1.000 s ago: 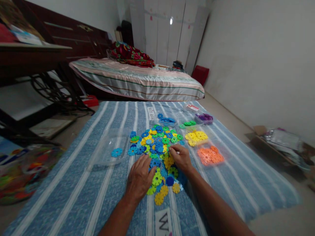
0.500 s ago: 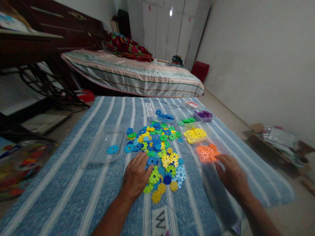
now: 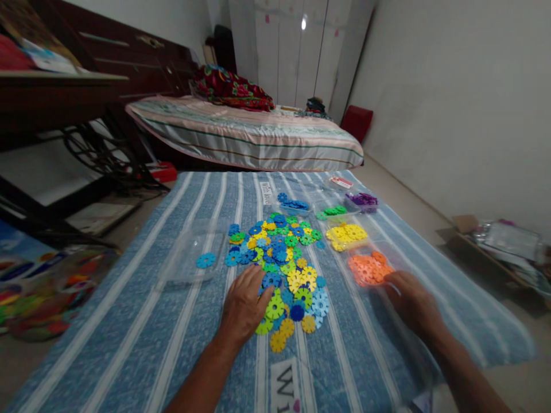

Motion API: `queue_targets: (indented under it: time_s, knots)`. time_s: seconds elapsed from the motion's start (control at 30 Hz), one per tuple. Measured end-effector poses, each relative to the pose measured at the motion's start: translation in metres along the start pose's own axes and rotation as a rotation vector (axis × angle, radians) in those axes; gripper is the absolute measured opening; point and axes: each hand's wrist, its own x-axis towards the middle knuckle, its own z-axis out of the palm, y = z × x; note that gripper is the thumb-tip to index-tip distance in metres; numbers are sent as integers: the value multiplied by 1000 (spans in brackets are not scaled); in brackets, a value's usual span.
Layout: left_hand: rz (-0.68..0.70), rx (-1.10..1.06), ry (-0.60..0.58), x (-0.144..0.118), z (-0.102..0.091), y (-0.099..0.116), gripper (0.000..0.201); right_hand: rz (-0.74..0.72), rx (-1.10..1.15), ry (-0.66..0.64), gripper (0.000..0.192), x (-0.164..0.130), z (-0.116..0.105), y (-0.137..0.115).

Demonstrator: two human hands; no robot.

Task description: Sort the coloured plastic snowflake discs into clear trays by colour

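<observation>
A loose pile of flower-shaped plastic discs (image 3: 275,246) in blue, green and yellow lies on the striped cloth. My left hand (image 3: 243,298) rests on the pile's near left edge, thumb apart from the fingers; its fingertips touch discs and nothing shows in its grasp. At the near right corner of a clear plastic box (image 3: 398,258), my right hand (image 3: 413,304) has its fingers and thumb at the rim. Orange discs (image 3: 370,268) fill that box. Beyond it are boxes of yellow discs (image 3: 348,234), green discs (image 3: 333,211), blue discs (image 3: 295,205) and purple discs (image 3: 363,199).
Left of the pile, a clear plastic container (image 3: 189,278) has a blue disc (image 3: 206,260) at it. A bed (image 3: 258,135) stands past the table (image 3: 129,321). On the floor are a bag of colourful pieces (image 3: 77,292) at left and a cardboard box (image 3: 486,244) at right.
The whole view has shifted slightly to the right. Against the discs and boxes, both hands stay in nearly the same places.
</observation>
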Motion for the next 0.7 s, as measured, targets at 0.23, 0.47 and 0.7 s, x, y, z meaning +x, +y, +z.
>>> queue_targets:
  time_s: [0.23,0.47,0.7]
  knots:
    - [24,0,50,0,4,-4,34,6,-15,-44,22,-6,-9,14]
    - [106,44,75,2,5,-11,35,95,-171,-53,24,-4,-15,56]
    - [169,124,137,4,2,-9,36,244,-308,-103,22,23,-10,110]
